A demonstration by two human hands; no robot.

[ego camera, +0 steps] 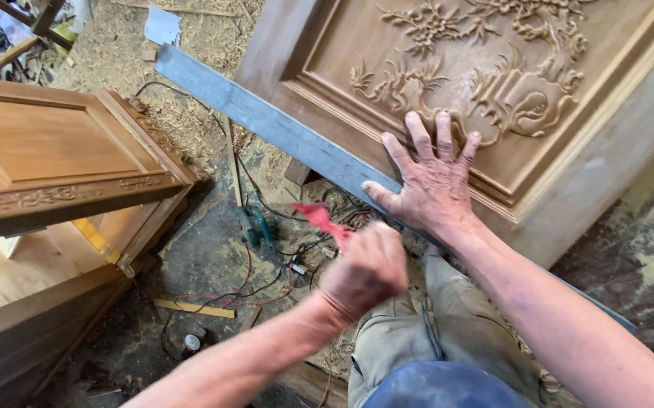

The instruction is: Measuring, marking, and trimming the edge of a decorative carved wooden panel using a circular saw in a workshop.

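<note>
Right hand [434, 181] flat, fingers spread, pinning steel rule [266, 121] on carved panel [493, 83]; rule runs diagonally up-left. Left hand [365, 272] clenched on red pencil [323, 219], blurred, just beside rule.

You see no labels, signs or screens, only a small round can [192, 344] with a red and white top, standing on the dusty floor [206, 264] below your left forearm.
</note>
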